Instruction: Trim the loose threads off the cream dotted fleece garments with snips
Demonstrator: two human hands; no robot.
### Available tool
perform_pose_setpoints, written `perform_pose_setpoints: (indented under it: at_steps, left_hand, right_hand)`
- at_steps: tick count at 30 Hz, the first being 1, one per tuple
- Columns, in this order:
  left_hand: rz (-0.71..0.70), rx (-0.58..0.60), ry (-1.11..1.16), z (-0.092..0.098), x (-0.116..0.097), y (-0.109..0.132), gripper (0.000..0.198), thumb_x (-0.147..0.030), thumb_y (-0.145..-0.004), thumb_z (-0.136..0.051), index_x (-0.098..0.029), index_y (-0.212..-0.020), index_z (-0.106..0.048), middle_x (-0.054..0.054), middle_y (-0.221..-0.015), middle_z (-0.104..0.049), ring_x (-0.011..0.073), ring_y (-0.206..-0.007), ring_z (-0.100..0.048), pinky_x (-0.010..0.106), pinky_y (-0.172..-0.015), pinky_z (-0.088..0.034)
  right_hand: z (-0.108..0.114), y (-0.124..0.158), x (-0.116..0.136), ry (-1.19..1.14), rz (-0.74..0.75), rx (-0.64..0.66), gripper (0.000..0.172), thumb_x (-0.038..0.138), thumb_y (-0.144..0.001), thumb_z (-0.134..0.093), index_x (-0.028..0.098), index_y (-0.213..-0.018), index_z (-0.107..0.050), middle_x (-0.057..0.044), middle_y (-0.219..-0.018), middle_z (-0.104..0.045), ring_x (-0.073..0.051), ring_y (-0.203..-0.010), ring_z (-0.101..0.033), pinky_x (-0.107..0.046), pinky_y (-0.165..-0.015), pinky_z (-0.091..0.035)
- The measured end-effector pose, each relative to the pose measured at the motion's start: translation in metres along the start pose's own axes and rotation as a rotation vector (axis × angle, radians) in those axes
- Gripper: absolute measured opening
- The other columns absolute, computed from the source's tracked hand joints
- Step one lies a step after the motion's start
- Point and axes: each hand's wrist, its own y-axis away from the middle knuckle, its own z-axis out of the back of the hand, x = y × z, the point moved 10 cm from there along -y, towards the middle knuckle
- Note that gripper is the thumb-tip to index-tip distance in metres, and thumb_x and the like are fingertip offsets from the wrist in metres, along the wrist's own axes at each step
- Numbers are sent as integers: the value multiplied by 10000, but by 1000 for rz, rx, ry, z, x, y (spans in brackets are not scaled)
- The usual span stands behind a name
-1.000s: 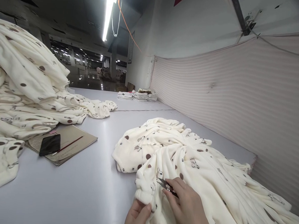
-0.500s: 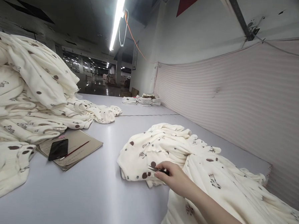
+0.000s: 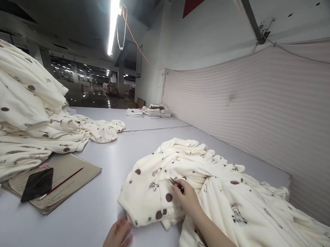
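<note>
A cream fleece garment [image 3: 147,196] with brown dots and small animal prints lies bunched on the table. My right hand [image 3: 187,196] is closed around dark thread snips [image 3: 176,185], whose pointed blades rest over the garment beside a pocket-like patch [image 3: 165,188]. At the garment's lower left edge is my left hand [image 3: 118,233], fingers apart and thumb away from the cloth. Its fingertips meet the hem and are partly hidden by it. More of the same cream fabric [image 3: 249,212] spreads to the right, beneath my right forearm.
A tall heap of the same fleece [image 3: 20,90] rises on the left. Near it lie a stack of brown papers [image 3: 76,178], a dark phone [image 3: 37,185] and a red pencil [image 3: 64,181]. Folded stacks [image 3: 151,112] sit at the far end. Striped cloth [image 3: 238,105] hangs along the right.
My left hand has come into view at the garment's lower left edge. My right hand has lifted the snips slightly up the garment. The view has shifted a little to the right.
</note>
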Motion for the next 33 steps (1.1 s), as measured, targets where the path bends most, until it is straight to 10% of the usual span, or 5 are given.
perform_pose_setpoints:
  at_steps: [5,12,21,26,33]
  left_hand:
    - [-245,-54,23,-34,-20,-20,477,-396,-593,-767,-222,-973,-535,-63,-642,-559,141,-567,-561,273,-573,-436]
    - [-562,47,-44,-105,-19,5,366,-417,-705,-632,-199,-999,-627,98,-998,-665,273,-1019,-595,341,-863,-453]
    - [-685,-195,-348,-25,-95,0,499,-435,-805,-510,-225,-1251,-436,130,-1246,-439,302,-1084,-501,432,-819,-461]
    - [-796,-53,-498,-51,-144,-15,238,-338,-749,-545,-253,-959,-616,72,-1184,-505,274,-1065,-504,362,-728,-472]
    - [-767,18,-523,-82,-142,-7,78,-249,-761,-507,-253,-818,-560,9,-873,-553,207,-736,-505,344,-694,-391]
  right_hand:
    - [-39,16,29,-50,51,130,163,365,-835,-509,219,-868,-574,24,-710,-613,-179,-670,-571,-283,-644,-437]
    - [-71,23,71,95,212,198,282,242,-766,-577,240,-1045,-537,6,-937,-652,-181,-814,-611,-266,-715,-437]
    - [-56,-10,34,354,153,41,128,211,-833,-434,220,-888,-550,-32,-831,-657,-226,-758,-611,-281,-628,-391]
    - [-60,-3,44,348,167,1,177,202,-832,-420,233,-998,-474,-11,-797,-653,-203,-656,-609,-262,-575,-382]
    - [-81,21,62,203,278,9,171,302,-788,-552,235,-945,-536,-11,-826,-672,-192,-706,-635,-260,-632,-440]
